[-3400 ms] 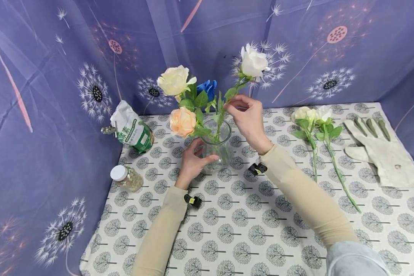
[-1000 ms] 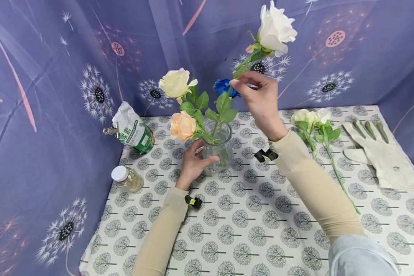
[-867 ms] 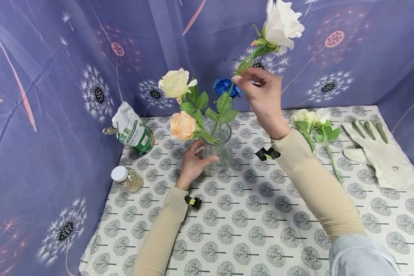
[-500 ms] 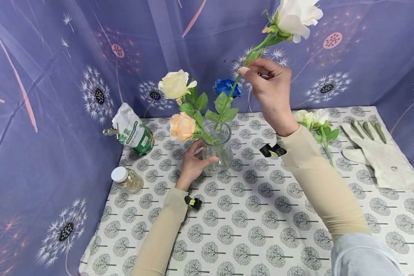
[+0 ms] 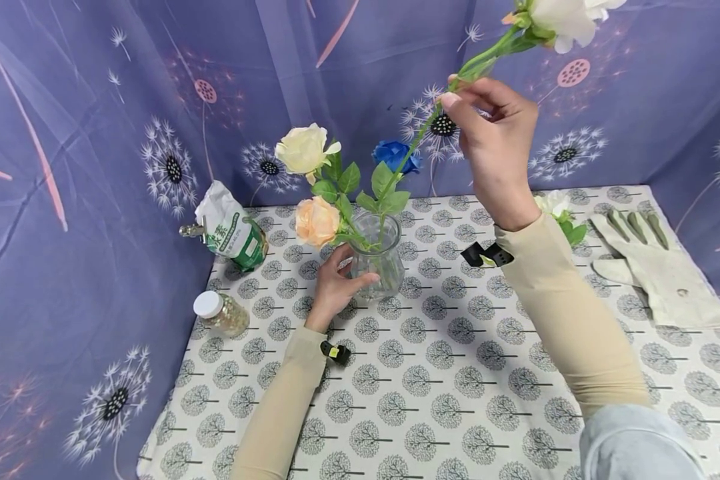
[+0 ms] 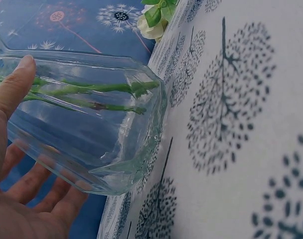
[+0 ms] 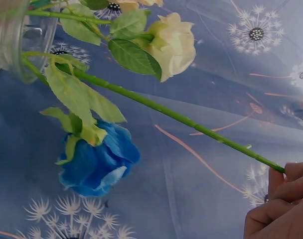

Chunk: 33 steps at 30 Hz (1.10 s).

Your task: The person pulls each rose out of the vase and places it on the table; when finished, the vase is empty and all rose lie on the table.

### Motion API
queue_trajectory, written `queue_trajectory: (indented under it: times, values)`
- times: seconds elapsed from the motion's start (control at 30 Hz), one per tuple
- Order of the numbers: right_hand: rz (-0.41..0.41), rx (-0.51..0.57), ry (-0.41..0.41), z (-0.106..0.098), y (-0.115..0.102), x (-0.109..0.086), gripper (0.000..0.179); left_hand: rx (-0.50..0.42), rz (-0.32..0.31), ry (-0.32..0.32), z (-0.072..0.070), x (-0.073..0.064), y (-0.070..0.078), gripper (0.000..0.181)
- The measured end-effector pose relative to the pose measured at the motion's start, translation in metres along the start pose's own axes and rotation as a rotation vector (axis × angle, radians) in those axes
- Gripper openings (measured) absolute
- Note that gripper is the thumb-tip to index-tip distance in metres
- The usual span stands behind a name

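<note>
My left hand (image 5: 339,287) holds the clear glass vase (image 5: 389,279) low on its left side, the thumb across its front. In the left wrist view green stems (image 6: 106,88) show through the glass vase (image 6: 116,149). A cream rose (image 5: 303,150), a peach rose (image 5: 317,221) and a blue rose (image 5: 396,157) stand in the vase. Above and right of it my right hand (image 5: 498,143) pinches the stem of a white rose (image 5: 567,23), whose top leaves the head view. That stem slants down to the leaves at the vase mouth; its lower end is hidden.
Left of the vase stand a clipped green-and-white bag (image 5: 234,233) and a jar (image 5: 225,313) with a white lid. Right of my right arm lie another white rose (image 5: 555,203), partly hidden, and a pale glove (image 5: 666,273). A purple curtain (image 5: 360,80) hangs behind.
My right hand has moved up and to the right, drawing the white rose higher and away from the vase. The blue rose now leans further right than at first. The left hand stays on the vase.
</note>
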State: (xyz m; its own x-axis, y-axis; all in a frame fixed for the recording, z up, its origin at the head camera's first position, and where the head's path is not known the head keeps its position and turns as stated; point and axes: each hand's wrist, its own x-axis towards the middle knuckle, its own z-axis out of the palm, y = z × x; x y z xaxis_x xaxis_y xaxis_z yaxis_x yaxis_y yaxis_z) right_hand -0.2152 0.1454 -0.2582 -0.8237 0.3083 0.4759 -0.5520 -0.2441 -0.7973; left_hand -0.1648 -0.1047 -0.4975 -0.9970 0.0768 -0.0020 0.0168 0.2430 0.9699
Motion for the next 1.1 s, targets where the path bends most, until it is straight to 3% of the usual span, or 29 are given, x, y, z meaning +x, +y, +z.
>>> queue_trajectory:
  times: [0.13,0.3,0.53,0.73,0.93,1.1]
  values:
    - [-0.05,0.042,0.038,-0.002,-0.008,0.003,0.019,-0.009,-0.008,-0.004,0.0,-0.001,0.001,0.083]
    - [-0.02,0.149,0.106,-0.008,-0.021,0.009,0.015,-0.005,-0.027,-0.008,0.0,-0.001,0.0,0.085]
    - [-0.066,0.141,0.127,-0.023,-0.033,0.01,0.011,-0.001,-0.037,-0.005,0.0,0.0,0.001,0.084]
    - [-0.044,0.131,0.121,-0.038,-0.036,0.006,0.009,0.014,-0.037,-0.001,-0.001,0.0,0.003,0.083]
    - [0.063,0.172,0.12,-0.055,-0.035,-0.004,0.009,0.02,-0.039,0.002,-0.001,-0.001,0.002,0.084]
    - [0.104,0.129,0.112,-0.078,-0.027,-0.01,0.013,0.01,-0.046,-0.001,0.0,-0.001,0.002,0.084]
